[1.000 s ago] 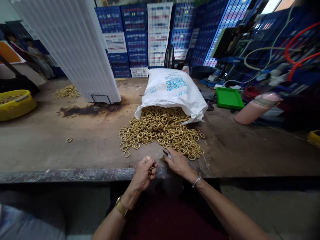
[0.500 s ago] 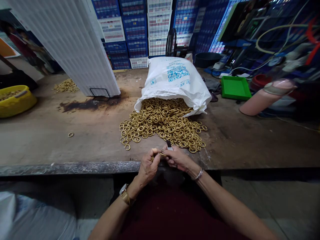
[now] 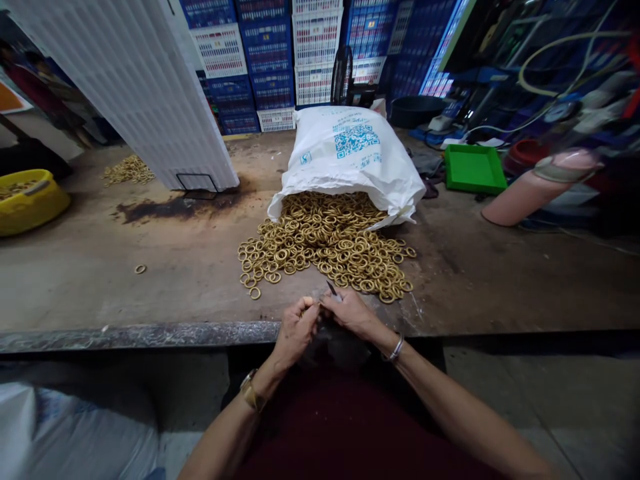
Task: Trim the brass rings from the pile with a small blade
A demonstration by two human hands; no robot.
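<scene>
Hands (image 3: 294, 333) (image 3: 357, 315) curled: left around ring (image 3: 303, 313), right around blade (image 3: 332, 289).

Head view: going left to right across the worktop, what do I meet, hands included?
Yellow round plastic basin, single gold-coloured ring, bare left hand, bare right hand, green rectangular plastic tray, pink cylindrical bottle.

- Rings (image 3: 345, 250): brassy gold.
- Sack (image 3: 313, 143): white, blue QR print (image 3: 356, 141).
- Table (image 3: 195, 287): dull brown, blackish stain (image 3: 160, 211).
- Tray (image 3: 475, 167): bright green.
- Bottle (image 3: 530, 192): pink.
- Tub (image 3: 37, 210): yellow.
- Crates (image 3: 270, 50): blue, white, latticed.
- Panel (image 3: 145, 93): white, ribbed stripes.
</scene>
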